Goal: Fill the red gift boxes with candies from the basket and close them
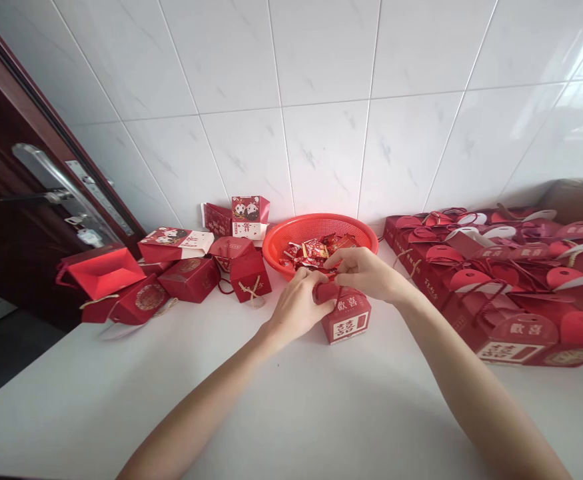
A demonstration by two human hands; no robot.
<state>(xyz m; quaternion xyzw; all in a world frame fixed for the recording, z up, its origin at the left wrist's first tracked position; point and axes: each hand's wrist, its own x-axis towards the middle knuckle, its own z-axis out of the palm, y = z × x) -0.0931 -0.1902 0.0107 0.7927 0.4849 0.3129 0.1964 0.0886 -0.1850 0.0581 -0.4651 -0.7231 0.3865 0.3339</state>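
Note:
A small red gift box [347, 323] with a white printed panel stands upright on the white table [271, 413] in front of me. My left hand [298, 303] is closed on the box's upper left side, thumb against its front and fingers over the top flaps. My right hand [364, 272] is above the box's top edge, its fingers bent together in a pinch at the flaps or cord; what lies between the fingertips is too small to make out. Just behind the box sits a red plastic basket [276, 243] of wrapped candies [316, 250], partly hidden by my hands.
Several loose red boxes [190, 279] lie at the left, one open box [105, 272] tilted on top. Rows of red boxes [511, 330] with flaps fill the right side. A tiled wall [321, 147] rises behind; a dark door [21, 200] stands at the left.

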